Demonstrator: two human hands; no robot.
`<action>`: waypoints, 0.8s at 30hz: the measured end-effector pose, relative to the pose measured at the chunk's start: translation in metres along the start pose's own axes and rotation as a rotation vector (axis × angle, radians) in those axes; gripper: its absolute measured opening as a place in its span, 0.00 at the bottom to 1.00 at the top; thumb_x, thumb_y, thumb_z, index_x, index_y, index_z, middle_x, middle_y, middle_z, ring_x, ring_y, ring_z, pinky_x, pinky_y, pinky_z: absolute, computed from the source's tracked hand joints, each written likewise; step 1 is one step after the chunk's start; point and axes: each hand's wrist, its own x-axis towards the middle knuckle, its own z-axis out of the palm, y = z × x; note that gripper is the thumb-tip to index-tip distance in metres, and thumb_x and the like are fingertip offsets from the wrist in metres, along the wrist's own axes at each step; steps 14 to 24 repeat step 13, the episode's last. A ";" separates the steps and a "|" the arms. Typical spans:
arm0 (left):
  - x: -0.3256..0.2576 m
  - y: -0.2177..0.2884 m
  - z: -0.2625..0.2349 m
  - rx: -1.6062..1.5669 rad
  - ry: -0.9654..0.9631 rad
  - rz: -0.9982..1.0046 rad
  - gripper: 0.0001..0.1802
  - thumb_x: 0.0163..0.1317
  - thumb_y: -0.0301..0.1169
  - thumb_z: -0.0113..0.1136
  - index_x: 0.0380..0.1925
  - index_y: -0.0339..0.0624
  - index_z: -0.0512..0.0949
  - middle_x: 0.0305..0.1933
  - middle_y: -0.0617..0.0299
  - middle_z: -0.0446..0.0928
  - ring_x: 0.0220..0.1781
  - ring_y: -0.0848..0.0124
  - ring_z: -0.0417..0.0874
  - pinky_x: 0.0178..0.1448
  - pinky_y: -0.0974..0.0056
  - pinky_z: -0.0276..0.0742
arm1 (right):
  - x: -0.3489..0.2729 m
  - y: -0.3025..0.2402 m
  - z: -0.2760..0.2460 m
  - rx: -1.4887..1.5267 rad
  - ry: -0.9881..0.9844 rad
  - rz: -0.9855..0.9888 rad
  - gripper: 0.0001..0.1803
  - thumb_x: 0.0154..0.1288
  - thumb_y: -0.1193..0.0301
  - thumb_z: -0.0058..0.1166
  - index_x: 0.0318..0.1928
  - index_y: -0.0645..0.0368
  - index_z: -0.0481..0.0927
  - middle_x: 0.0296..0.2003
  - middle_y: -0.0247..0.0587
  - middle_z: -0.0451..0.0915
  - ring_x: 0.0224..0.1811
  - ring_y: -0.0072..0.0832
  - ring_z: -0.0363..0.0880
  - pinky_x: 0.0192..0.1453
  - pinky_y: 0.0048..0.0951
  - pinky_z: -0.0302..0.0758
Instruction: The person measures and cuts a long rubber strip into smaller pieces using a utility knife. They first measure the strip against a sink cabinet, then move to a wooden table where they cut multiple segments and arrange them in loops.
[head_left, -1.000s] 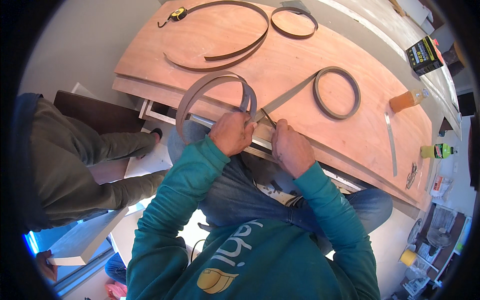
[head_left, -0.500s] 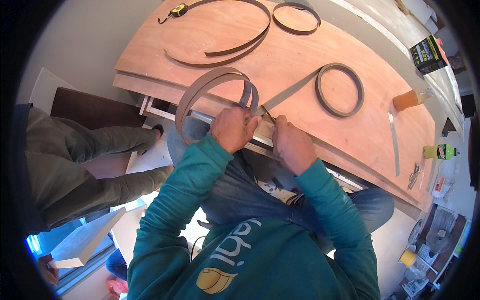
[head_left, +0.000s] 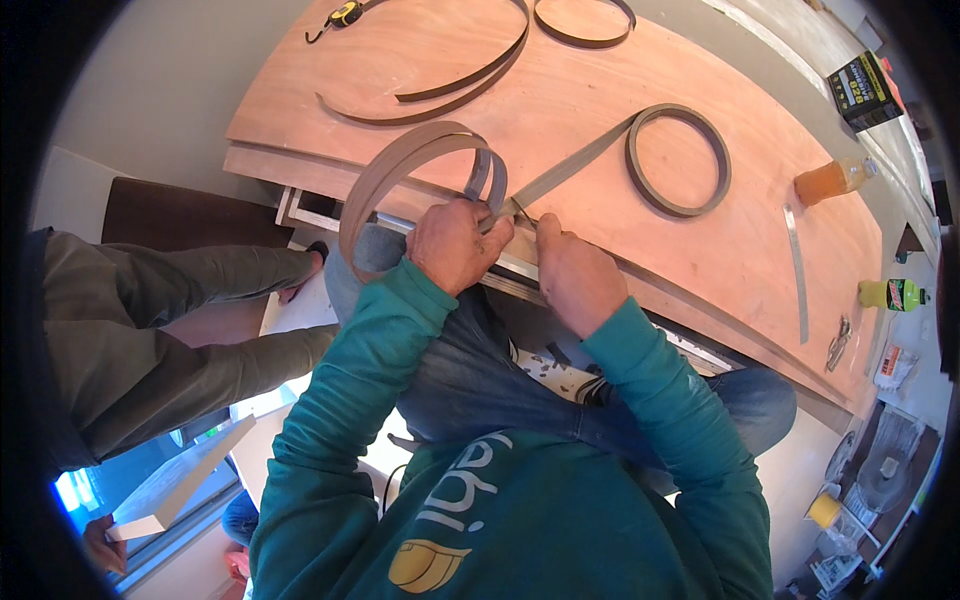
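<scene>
My left hand (head_left: pixel 450 245) is closed on a brown edge banding strip, which rises in a loop (head_left: pixel 362 205) on its left side. From a roll of the banding (head_left: pixel 632 165) lying on the wooden panel (head_left: pixel 560 95), a flat length (head_left: pixel 575 168) runs down to the fingers of that hand. My right hand (head_left: pixel 578 272) is closed just to the right, at the panel's near edge. A thin dark tool (head_left: pixel 526 214) sticks out of it toward the strip, touching or nearly touching it. The tool's handle is hidden in the fist, so its kind cannot be told.
Loose banding coils (head_left: pixel 470 100) and a yellow-black tape measure (head_left: pixel 345 14) lie at the panel's far side. On the right are a metal ruler (head_left: pixel 797 275), an orange drink bottle (head_left: pixel 832 182), a green bottle (head_left: pixel 888 294) and a black box (head_left: pixel 863 92). Another person's legs (head_left: pixel 200 300) are at left.
The view has shifted slightly. Both hands keep their grip close together at the strip, and the dark tool's tip stays by it. The other person's legs are nearly in the same place.
</scene>
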 end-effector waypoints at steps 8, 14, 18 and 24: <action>0.002 -0.002 0.005 -0.015 0.012 -0.020 0.23 0.66 0.50 0.68 0.39 0.38 0.90 0.32 0.37 0.84 0.41 0.39 0.88 0.47 0.43 0.81 | -0.005 -0.007 -0.001 -0.025 0.002 0.046 0.09 0.77 0.72 0.44 0.48 0.66 0.68 0.30 0.63 0.84 0.33 0.60 0.87 0.38 0.56 0.84; 0.000 -0.001 0.005 -0.012 0.002 -0.087 0.28 0.65 0.54 0.69 0.45 0.37 0.91 0.43 0.36 0.87 0.47 0.41 0.89 0.55 0.45 0.83 | -0.014 -0.008 0.000 -0.016 -0.008 0.053 0.09 0.77 0.71 0.45 0.49 0.65 0.68 0.32 0.63 0.85 0.37 0.62 0.89 0.39 0.56 0.86; 0.000 -0.001 0.005 -0.012 0.002 -0.087 0.28 0.65 0.54 0.69 0.45 0.37 0.91 0.43 0.36 0.87 0.47 0.41 0.89 0.55 0.45 0.83 | -0.014 -0.008 0.000 -0.016 -0.008 0.053 0.09 0.77 0.71 0.45 0.49 0.65 0.68 0.32 0.63 0.85 0.37 0.62 0.89 0.39 0.56 0.86; 0.000 -0.001 0.005 -0.012 0.002 -0.087 0.28 0.65 0.54 0.69 0.45 0.37 0.91 0.43 0.36 0.87 0.47 0.41 0.89 0.55 0.45 0.83 | -0.014 -0.008 0.000 -0.016 -0.008 0.053 0.09 0.77 0.71 0.45 0.49 0.65 0.68 0.32 0.63 0.85 0.37 0.62 0.89 0.39 0.56 0.86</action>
